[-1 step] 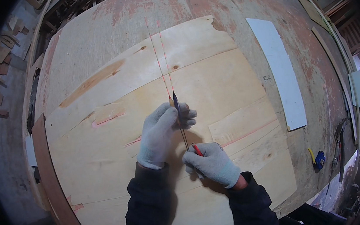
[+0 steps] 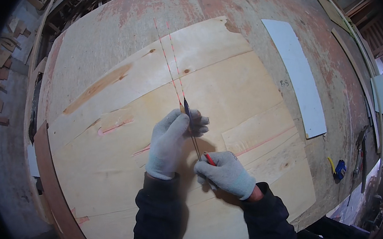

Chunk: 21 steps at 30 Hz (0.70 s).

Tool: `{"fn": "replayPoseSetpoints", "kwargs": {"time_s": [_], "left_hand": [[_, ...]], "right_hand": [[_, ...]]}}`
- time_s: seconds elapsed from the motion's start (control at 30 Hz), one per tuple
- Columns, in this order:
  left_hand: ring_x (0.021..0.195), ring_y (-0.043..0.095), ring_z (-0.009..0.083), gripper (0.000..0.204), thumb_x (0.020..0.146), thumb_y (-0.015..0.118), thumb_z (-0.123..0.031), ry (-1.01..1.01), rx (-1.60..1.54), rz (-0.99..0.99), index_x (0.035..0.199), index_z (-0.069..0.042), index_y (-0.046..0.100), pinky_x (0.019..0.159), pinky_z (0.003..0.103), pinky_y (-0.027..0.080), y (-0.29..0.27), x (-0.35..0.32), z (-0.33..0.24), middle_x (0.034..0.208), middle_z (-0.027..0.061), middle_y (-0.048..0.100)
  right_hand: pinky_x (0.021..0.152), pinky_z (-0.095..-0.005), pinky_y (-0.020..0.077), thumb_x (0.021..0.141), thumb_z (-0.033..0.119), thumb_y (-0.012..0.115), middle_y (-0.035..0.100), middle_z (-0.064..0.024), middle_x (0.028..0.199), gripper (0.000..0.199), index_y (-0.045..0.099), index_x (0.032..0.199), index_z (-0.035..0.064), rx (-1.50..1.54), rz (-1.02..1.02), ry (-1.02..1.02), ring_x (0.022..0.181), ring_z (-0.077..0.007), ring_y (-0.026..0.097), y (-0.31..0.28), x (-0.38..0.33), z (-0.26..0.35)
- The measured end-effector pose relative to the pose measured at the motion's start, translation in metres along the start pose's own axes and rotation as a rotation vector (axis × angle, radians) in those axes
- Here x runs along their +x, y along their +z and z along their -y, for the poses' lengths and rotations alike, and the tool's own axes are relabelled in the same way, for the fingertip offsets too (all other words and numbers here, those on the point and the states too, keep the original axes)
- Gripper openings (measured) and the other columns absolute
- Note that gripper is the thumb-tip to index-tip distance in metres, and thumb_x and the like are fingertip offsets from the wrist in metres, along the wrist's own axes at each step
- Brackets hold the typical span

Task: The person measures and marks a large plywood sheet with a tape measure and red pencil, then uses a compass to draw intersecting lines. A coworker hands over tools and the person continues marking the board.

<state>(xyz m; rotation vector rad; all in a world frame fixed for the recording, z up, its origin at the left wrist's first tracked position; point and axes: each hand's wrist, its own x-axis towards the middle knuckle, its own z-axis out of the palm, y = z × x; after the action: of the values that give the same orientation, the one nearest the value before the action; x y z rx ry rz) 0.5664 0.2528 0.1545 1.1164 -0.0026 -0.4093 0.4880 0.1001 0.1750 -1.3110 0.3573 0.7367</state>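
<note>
My left hand [image 2: 171, 138], in a pale grey glove, is closed round a pair of long, thin strips [image 2: 194, 143]. Above its thumb show a tan piece and a dark, pointed piece. Two fine red-dashed lines [image 2: 171, 66] run from there toward the far left; whether they are the strips' edges I cannot tell. My right hand [image 2: 228, 172], gloved alike, pinches the strips' near end and also holds a red pencil-like stick [image 2: 209, 158]; its other end is hidden. Both hands are over a pale plywood sheet [image 2: 231, 100] with knots and red marks.
Under the plywood is a large worn worktable [image 2: 126, 28]. A white curved-looking panel [image 2: 298, 79] lies at right, with a blue and yellow tape measure [image 2: 339, 170] nearer. A brown board [image 2: 58, 185] runs along the left edge. Wood scraps [image 2: 2, 57] lie on the floor at left.
</note>
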Motion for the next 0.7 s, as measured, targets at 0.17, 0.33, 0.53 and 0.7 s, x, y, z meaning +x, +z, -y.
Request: {"fn": "replayPoseSetpoints", "kwargs": {"time_s": [0.17,0.33,0.53,0.7], "left_hand": [[0.093,0.067,0.0248,0.029,0.1,0.052,-0.019,-0.018,0.005,-0.025,0.11,0.006,0.063,0.087,0.037,0.052,0.002,-0.002,-0.003,0.105,0.0188,0.07],[0.093,0.067,0.0241,0.027,0.101,0.051,-0.018,0.042,0.031,-0.073,0.109,0.005,0.063,0.088,0.037,0.052,-0.001,-0.004,-0.006,0.105,0.0177,0.07],[0.104,0.064,0.0234,0.028,0.104,0.053,-0.023,0.435,-0.029,-0.251,0.115,0.001,0.061,0.091,0.037,0.051,-0.005,-0.011,-0.057,0.117,0.0163,0.065],[0.096,0.063,0.0158,0.025,0.102,0.057,-0.018,0.739,0.237,-0.39,0.117,0.001,0.064,0.086,0.032,0.051,-0.008,0.016,-0.091,0.113,0.0101,0.067]], "right_hand": [[0.054,-0.0251,0.0469,0.097,0.022,0.059,0.06,-0.002,0.068,0.025,0.064,0.081,0.0022,-0.027,0.002,-0.021,0.056,-0.01,0.058,0.0,0.0,-0.001],[0.052,-0.024,0.0461,0.096,0.025,0.06,0.064,-0.0034,0.069,0.027,0.066,0.082,0.0022,-0.026,-0.051,-0.043,0.055,-0.0094,0.058,-0.002,0.0,-0.002],[0.045,-0.0221,0.0432,0.096,0.023,0.061,0.071,-0.0075,0.076,0.025,0.069,0.089,0.0002,0.044,-0.213,-0.145,0.047,-0.0071,0.053,-0.01,0.003,-0.006],[0.042,-0.0247,0.0406,0.093,0.019,0.06,0.07,-0.0119,0.075,0.023,0.067,0.088,-0.003,0.265,-0.221,-0.27,0.044,-0.0085,0.05,-0.026,0.004,-0.009]]}}
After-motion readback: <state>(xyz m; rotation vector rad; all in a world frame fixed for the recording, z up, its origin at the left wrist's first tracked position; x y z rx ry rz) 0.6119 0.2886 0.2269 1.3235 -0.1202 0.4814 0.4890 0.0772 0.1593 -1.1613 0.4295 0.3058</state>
